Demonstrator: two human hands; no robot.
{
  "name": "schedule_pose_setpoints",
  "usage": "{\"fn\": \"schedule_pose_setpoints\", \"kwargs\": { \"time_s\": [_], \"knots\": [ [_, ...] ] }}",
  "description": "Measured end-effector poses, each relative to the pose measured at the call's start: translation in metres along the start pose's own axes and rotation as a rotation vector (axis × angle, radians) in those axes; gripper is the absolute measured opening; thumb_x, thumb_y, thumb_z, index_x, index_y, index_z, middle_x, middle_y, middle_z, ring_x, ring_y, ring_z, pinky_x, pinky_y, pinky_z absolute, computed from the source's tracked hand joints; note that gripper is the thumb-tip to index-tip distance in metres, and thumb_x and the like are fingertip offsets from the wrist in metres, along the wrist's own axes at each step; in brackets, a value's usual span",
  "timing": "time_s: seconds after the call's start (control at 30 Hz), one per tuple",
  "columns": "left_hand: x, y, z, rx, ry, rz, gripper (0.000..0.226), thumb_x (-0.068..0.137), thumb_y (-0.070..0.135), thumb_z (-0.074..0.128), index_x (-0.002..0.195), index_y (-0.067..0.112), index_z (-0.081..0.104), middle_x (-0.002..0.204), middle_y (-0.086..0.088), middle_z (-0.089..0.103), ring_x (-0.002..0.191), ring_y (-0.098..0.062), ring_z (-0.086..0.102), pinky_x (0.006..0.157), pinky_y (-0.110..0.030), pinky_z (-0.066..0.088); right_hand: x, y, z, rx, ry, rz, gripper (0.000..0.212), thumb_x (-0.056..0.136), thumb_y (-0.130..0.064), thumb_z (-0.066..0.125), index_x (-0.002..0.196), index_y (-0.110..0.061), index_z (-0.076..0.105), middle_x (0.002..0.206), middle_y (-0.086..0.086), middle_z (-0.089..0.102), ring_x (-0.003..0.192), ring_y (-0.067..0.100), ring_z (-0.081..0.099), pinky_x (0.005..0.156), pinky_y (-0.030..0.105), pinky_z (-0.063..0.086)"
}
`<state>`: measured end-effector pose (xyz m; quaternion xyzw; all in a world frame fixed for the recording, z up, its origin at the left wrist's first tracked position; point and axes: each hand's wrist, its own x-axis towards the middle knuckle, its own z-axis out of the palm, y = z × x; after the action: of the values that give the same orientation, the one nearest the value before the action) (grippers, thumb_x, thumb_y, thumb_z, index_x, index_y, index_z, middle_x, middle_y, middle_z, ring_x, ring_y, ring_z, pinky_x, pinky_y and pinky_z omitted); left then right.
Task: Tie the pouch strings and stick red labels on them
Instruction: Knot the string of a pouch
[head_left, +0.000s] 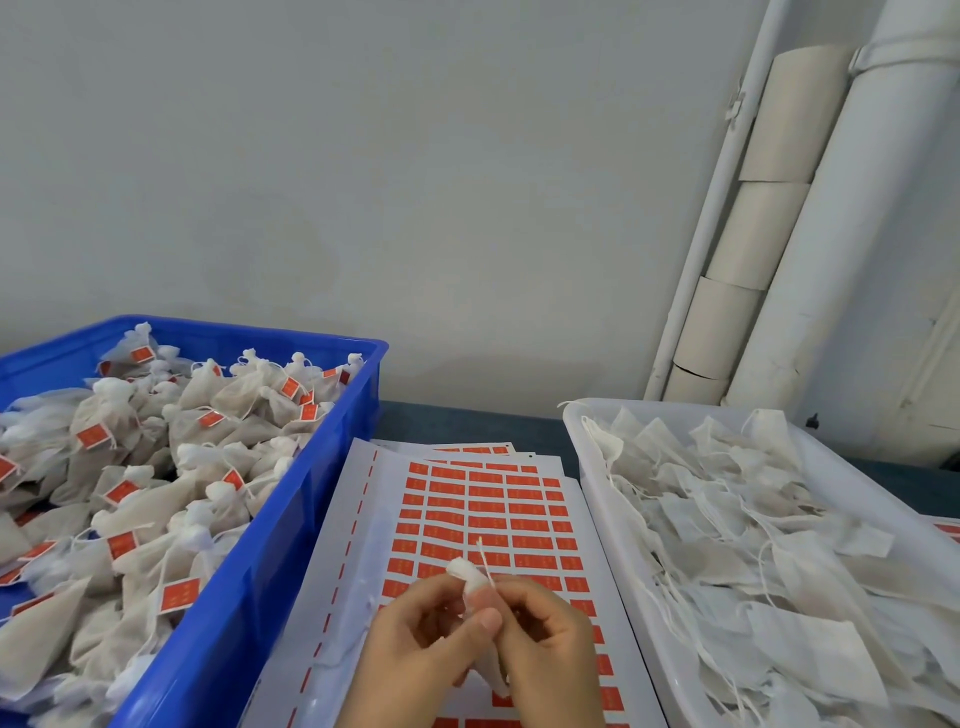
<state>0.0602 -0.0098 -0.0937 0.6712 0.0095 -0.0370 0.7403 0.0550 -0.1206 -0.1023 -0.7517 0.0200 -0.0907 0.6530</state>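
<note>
**Pouch held over the label sheet, mostly hidden by both hands**

The left hand (415, 644) grips the pouch (464, 570), thumb pressed on its cloth; the right hand (545, 639) pinches the string (483, 553) at the neck, though the exact finger hold is hard to make out; the pouch's body is largely covered by the palms; both wrists are cut off below. Beneath lies the sheet of red labels (488, 519); the blue crate (291, 519) of labelled pouches stands left, the white tray (597, 499) of loose ones right.

Small white fabric pouch (462, 569), neck bunched, upright over white sheet of red rectangular labels (488, 506) lying flat; thin white string (482, 555) poking up from its neck.
</note>
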Motion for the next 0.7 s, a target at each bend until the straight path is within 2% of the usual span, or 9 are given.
{"fn": "schedule_pose_setpoints", "kwargs": {
  "time_s": [0.07,0.17,0.23,0.33,0.4,0.47,0.57,0.63,0.7],
  "knots": [
    [0.000,-0.001,0.001,-0.051,0.039,-0.002,0.023,0.053,0.023,0.080,0.074,0.019,0.071,0.075,-0.008,0.070,0.077,-0.029,0.066,0.052,-0.023,0.054,-0.001,-0.003,-0.001,0.048,0.006,0.054,0.009,0.078,-0.030,0.069,0.070,-0.030,0.070,0.071,-0.015,0.070,0.071,0.007,0.065,0.060,0.016,0.052],
    [-0.002,0.006,-0.001,-0.013,0.008,-0.017,0.040,0.037,0.033,0.078,0.073,0.018,0.071,0.072,-0.006,0.070,0.068,-0.024,0.067,0.049,-0.021,0.052,-0.001,-0.005,-0.004,0.090,-0.032,0.086,0.012,0.077,-0.025,0.070,0.065,-0.026,0.070,0.068,-0.013,0.070,0.070,0.002,0.065,0.055,0.010,0.047],
    [-0.004,0.008,0.000,0.015,-0.017,-0.022,0.040,0.040,0.031,0.076,0.078,0.018,0.068,0.069,0.000,0.071,0.061,-0.016,0.068,0.047,-0.016,0.049,-0.001,-0.004,-0.005,0.116,-0.027,0.090,0.013,0.076,-0.022,0.071,0.063,-0.025,0.070,0.069,-0.012,0.070,0.071,0.005,0.066,0.056,0.012,0.048],
    [-0.008,0.011,0.002,0.010,-0.067,-0.017,0.034,0.047,0.026,0.072,0.080,0.017,0.068,0.070,0.007,0.072,0.066,-0.007,0.069,0.048,-0.012,0.048,0.000,-0.005,-0.007,0.164,-0.045,0.130,0.016,0.076,-0.020,0.070,0.061,-0.024,0.071,0.070,-0.013,0.070,0.071,0.009,0.067,0.053,0.010,0.048],
    [-0.010,0.012,0.001,-0.004,-0.109,-0.026,0.034,0.050,0.024,0.072,0.083,0.016,0.068,0.074,0.006,0.073,0.070,-0.008,0.069,0.050,-0.012,0.049,0.000,-0.005,-0.008,0.194,-0.113,0.151,0.015,0.075,-0.022,0.069,0.063,-0.029,0.074,0.075,-0.012,0.072,0.074,0.007,0.068,0.058,0.014,0.051],
    [-0.010,0.012,-0.001,-0.003,-0.126,-0.032,0.037,0.049,0.024,0.073,0.085,0.016,0.068,0.076,0.005,0.074,0.072,-0.009,0.070,0.053,-0.013,0.050,0.000,-0.006,-0.009,0.210,-0.155,0.158,0.007,0.065,-0.033,0.068,0.066,-0.034,0.075,0.080,-0.012,0.073,0.078,0.008,0.069,0.064,0.017,0.053],
    [-0.008,0.011,-0.004,0.040,-0.109,-0.008,0.038,0.048,0.025,0.074,0.086,0.019,0.068,0.077,0.008,0.073,0.074,-0.012,0.070,0.056,-0.015,0.051,0.002,-0.003,-0.010,0.216,-0.164,0.171,0.012,0.056,-0.038,0.067,0.065,-0.036,0.075,0.079,-0.011,0.073,0.079,0.012,0.069,0.068,0.022,0.055],
    [-0.007,0.010,-0.006,0.075,-0.102,-0.007,0.029,0.057,0.020,0.076,0.084,0.020,0.067,0.076,0.009,0.073,0.075,-0.013,0.070,0.057,-0.016,0.051,0.003,-0.003,-0.010,0.205,-0.159,0.192,0.009,0.056,-0.036,0.069,0.063,-0.034,0.075,0.077,-0.009,0.073,0.080,0.015,0.069,0.070,0.025,0.055],
    [-0.006,0.010,-0.008,0.109,-0.132,-0.014,0.026,0.062,0.016,0.076,0.086,0.020,0.067,0.078,0.011,0.073,0.076,-0.011,0.070,0.058,-0.016,0.051,0.003,-0.003,-0.011,0.172,-0.160,0.194,0.007,0.066,-0.028,0.073,0.061,-0.033,0.074,0.076,-0.010,0.073,0.080,0.015,0.069,0.071,0.025,0.055]
  ]
}}
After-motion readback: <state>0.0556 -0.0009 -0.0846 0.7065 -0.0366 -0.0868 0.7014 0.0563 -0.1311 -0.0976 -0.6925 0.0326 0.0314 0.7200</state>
